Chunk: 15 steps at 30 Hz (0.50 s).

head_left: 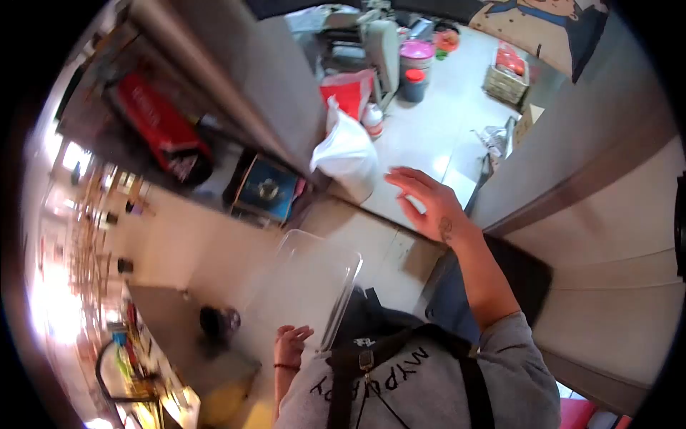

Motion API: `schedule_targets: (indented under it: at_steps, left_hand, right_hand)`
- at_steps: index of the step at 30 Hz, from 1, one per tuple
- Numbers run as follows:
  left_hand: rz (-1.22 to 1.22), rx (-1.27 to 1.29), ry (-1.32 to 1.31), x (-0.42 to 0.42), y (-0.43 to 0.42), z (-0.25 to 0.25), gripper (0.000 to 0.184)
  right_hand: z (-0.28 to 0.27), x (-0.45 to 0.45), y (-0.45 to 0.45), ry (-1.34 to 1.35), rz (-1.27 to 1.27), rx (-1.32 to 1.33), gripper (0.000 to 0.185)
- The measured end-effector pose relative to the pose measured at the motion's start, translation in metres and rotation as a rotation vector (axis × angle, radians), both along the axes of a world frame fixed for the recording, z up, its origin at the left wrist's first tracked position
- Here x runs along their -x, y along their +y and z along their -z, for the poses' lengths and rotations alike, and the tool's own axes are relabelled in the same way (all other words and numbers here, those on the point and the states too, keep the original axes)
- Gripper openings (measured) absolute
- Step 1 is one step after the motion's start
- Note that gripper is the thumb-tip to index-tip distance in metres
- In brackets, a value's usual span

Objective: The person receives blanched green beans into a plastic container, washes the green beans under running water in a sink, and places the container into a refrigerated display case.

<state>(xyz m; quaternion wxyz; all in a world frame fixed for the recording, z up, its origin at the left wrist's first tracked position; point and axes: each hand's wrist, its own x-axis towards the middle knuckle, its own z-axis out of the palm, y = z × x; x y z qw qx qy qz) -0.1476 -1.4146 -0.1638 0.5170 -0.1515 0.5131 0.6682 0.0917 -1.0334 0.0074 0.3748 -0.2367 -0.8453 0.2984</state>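
My left hand [291, 344] is low in the view, its fingers curled at the near side of a clear plastic container [304, 279]. The container is tilted in front of my body, and its see-through walls make the exact grip hard to make out. My right hand [421, 200] is raised over a doorway floor, with its fingers stretched out, its thumb apart and nothing in it. It is nearest to a white bag [346, 157], without touching it.
A dark bin [511, 282] stands below my right forearm. Beyond the doorway are a pink-lidded tub [416, 53], a red-lidded jar [414, 86] and a wicker basket [507, 82]. Shelves at the left hold a red bag [157, 121]. A counter [179, 329] is at the lower left.
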Motion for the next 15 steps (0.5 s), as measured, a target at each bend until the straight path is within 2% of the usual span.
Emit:
schedule_targets:
  at_steps: [1,2,3,4,6,7,9,10,12,14,15]
  left_hand:
    - [0.079,0.011,0.041,0.023,0.032,0.002,0.027]
    - [0.126,0.082,0.141,0.034,0.077,-0.013,0.022]
    - [0.160,0.081,0.139,0.062,0.116,0.006,0.022]
    - [0.530,-0.041,0.740,0.093,0.160,0.036,0.020]
    - [0.684,-0.310,0.614,0.145,0.237,0.088,0.017]
    - [0.441,-0.346,-0.129,0.159,0.294,0.100,0.016]
    - [0.494,-0.207,0.096,0.118,0.425,0.007,0.020]
    - [0.505,-0.207,0.087,0.110,0.488,-0.013,0.023]
    - [0.545,-0.208,0.058,0.096,0.571,-0.027,0.027]
    - [0.701,-0.304,0.020,0.085,0.650,-0.037,0.029]
    - [0.754,-0.323,-0.023,0.071,0.688,-0.044,0.030]
  right_hand:
    - [-0.022,0.013,0.020,0.050,-0.021,-0.005,0.034]
    - [-0.036,0.020,0.043,0.124,0.002,-0.122,0.036]
    - [-0.044,0.030,0.064,0.193,0.023,-0.235,0.038]
    - [-0.049,0.039,0.100,0.241,0.047,-0.332,0.040]
    - [-0.064,0.043,0.129,0.281,0.167,-0.444,0.038]
    - [-0.074,0.045,0.150,0.230,0.177,-0.420,0.040]
    - [-0.098,0.046,0.194,0.152,0.212,-0.398,0.045]
    - [-0.110,0.046,0.223,0.339,0.133,-0.108,0.053]
    - [-0.133,0.023,0.272,0.670,-0.010,0.236,0.066]
    - [-0.148,-0.041,0.334,0.813,0.139,0.046,0.067]
    - [-0.156,-0.066,0.351,0.785,0.360,-0.204,0.063]
